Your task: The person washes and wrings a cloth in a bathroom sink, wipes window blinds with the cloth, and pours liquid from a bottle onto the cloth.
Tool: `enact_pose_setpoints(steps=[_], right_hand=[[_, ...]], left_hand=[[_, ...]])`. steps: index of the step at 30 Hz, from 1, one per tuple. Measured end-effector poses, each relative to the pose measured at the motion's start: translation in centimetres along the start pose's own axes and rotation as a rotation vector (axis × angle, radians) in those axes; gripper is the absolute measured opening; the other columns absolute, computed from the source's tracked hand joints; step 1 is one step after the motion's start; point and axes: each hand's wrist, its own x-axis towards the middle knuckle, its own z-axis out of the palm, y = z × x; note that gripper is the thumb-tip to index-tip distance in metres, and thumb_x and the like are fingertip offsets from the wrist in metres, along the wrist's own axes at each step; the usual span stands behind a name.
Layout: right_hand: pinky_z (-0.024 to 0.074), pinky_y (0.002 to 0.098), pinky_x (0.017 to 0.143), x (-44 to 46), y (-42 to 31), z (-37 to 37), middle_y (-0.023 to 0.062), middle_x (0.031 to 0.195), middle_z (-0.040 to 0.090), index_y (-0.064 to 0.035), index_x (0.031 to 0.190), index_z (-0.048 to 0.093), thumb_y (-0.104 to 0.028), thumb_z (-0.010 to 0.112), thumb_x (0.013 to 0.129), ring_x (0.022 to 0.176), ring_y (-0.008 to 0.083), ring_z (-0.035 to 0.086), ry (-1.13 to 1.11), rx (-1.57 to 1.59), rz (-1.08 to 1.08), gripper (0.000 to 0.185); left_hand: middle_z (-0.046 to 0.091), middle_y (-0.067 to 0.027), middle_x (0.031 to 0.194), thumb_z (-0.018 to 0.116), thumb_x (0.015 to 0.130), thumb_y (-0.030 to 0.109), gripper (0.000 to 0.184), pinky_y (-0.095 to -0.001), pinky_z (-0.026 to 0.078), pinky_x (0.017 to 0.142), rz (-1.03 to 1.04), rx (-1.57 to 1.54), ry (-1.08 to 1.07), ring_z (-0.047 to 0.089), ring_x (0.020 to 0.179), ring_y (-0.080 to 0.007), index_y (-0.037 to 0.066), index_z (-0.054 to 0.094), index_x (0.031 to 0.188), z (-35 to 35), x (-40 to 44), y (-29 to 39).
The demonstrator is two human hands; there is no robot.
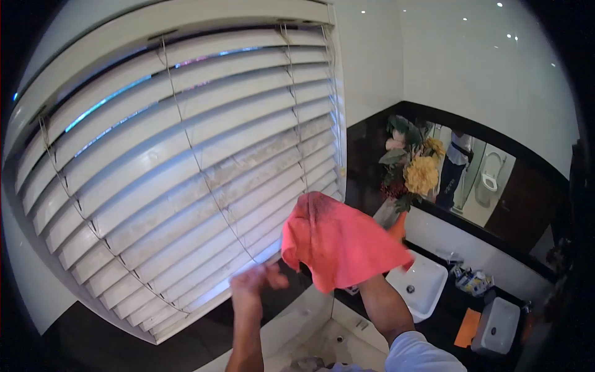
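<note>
A pink cloth [344, 242] with a dark dirty patch near its top drapes over my right hand, which is hidden beneath it; only my right forearm [387, 307] shows below. The cloth hangs in front of the lower right part of the white window blind [155, 161]. Several slats carry grey-brown dirt, mostly right of the middle. Near the blind's bottom edge, my left hand [257, 279] is raised and blurred, its fingers seemingly apart with nothing visible in them. Close to it hangs a thin blind cord [214, 195].
At right, a vase of artificial flowers [420, 175] stands by a dark-framed mirror [496, 170]. Below are a white basin [424, 288], a second basin [498, 325], an orange cloth [468, 328] and small packets [474, 281]. A bathtub [304, 350] lies below me.
</note>
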Motion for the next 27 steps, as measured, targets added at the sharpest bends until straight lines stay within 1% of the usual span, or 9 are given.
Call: enact_pose_setpoints(steps=[6, 9, 11, 14, 18, 22, 25, 26, 27], right_hand=[[0.0467, 0.043, 0.071, -6.3, 2.8, 5.1, 0.0194, 0.09, 0.064, -0.0005, 0.095, 0.057, -0.029, 0.048, 0.091, 0.084, 0.0293, 0.061, 0.096, 0.46, 0.45, 0.03], [0.0475, 0.0438, 0.066, -9.2, 4.8, 7.7, 0.0194, 0.084, 0.066, 0.0002, 0.09, 0.058, -0.029, 0.047, 0.092, 0.078, 0.0283, 0.063, 0.084, 0.468, 0.661, 0.031], [0.0479, 0.0437, 0.064, -11.1, 6.6, 9.7, 0.0192, 0.082, 0.066, 0.0006, 0.088, 0.059, -0.028, 0.048, 0.092, 0.076, 0.0278, 0.064, 0.046, 0.45, 0.755, 0.031], [0.0482, 0.0424, 0.064, -13.1, 10.2, 12.9, 0.0188, 0.081, 0.066, 0.0008, 0.086, 0.061, -0.027, 0.051, 0.09, 0.074, 0.0274, 0.064, -0.067, 0.341, 0.743, 0.03], [0.0486, 0.0408, 0.063, -16.0, 13.8, 14.5, 0.0182, 0.079, 0.066, 0.0012, 0.085, 0.063, -0.026, 0.055, 0.088, 0.072, 0.0267, 0.063, -0.232, 0.027, 0.592, 0.028], [0.049, 0.0392, 0.062, -18.7, 15.5, 12.1, 0.0177, 0.077, 0.066, 0.0015, 0.083, 0.065, -0.024, 0.059, 0.086, 0.069, 0.0261, 0.063, -0.568, -0.411, 0.36, 0.027], [0.0493, 0.038, 0.061, -21.2, 17.3, 11.1, 0.0172, 0.076, 0.066, 0.0018, 0.082, 0.067, -0.023, 0.062, 0.085, 0.068, 0.0256, 0.063, -0.839, -0.705, 0.165, 0.025], [0.0494, 0.0375, 0.061, -21.7, 18.1, 10.9, 0.0171, 0.076, 0.066, 0.0019, 0.081, 0.067, -0.023, 0.063, 0.084, 0.067, 0.0255, 0.063, -0.93, -0.842, 0.18, 0.025], [0.0509, 0.0373, 0.066, -22.5, 18.9, 10.5, 0.0162, 0.08, 0.067, 0.0009, 0.084, 0.069, -0.021, 0.068, 0.081, 0.073, 0.0246, 0.063, -1.084, -1.136, 0.582, 0.022]], left_hand=[[0.07, -0.0129, 0.074, 0.053, 0.094, 0.019, 0.028, -0.0289, 0.051, 0.056, -0.561, 0.238, -0.059, 0.067, 0.063, -0.0158, -0.005, 0.067, 0.092, -2.7, -10.2, -15.5], [0.071, -0.0154, 0.078, 0.056, 0.092, 0.02, 0.028, -0.0283, 0.049, 0.052, -0.523, 0.341, -0.074, 0.068, 0.061, -0.0201, -0.007, 0.064, 0.097, -4.8, -14.3, -16.5], [0.071, -0.0134, 0.081, 0.061, 0.087, 0.016, 0.023, -0.0318, 0.054, 0.06, -0.675, 0.196, 0.066, 0.068, 0.066, -0.0182, -0.006, 0.067, 0.094, -6.8, -16.6, -16.9], [0.07, -0.0134, 0.082, 0.061, 0.087, 0.015, 0.022, -0.0317, 0.054, 0.061, -0.678, 0.16, 0.154, 0.068, 0.068, -0.0185, -0.005, 0.067, 0.094, -8.9, -19.8, -19.5], [0.07, -0.0133, 0.086, 0.061, 0.087, 0.014, 0.021, -0.0315, 0.054, 0.062, -0.608, 0.137, 0.275, 0.068, 0.071, -0.0192, -0.005, 0.067, 0.094, -11.3, -22.4, -17.3], [0.069, -0.0131, 0.089, 0.061, 0.087, 0.013, 0.019, -0.0313, 0.054, 0.064, -0.473, 0.218, 0.301, 0.068, 0.075, -0.0198, -0.004, 0.067, 0.095, -13.9, -24.6, -12.7], [0.069, -0.013, 0.092, 0.062, 0.087, 0.012, 0.018, -0.0312, 0.054, 0.065, -0.326, 0.396, 0.192, 0.068, 0.078, -0.0203, -0.003, 0.068, 0.095, -14.1, -25.8, -8.9], [0.069, -0.013, 0.093, 0.062, 0.087, 0.011, 0.018, -0.0312, 0.054, 0.065, -0.24, 0.502, 0.115, 0.068, 0.079, -0.0205, -0.003, 0.068, 0.095, -13.7, -25.8, -7.5], [0.069, -0.013, 0.094, 0.062, 0.087, 0.011, 0.017, -0.0311, 0.054, 0.065, -0.149, 0.604, 0.042, 0.068, 0.08, -0.0207, -0.003, 0.068, 0.095, -13.2, -25.6, -6.1]])
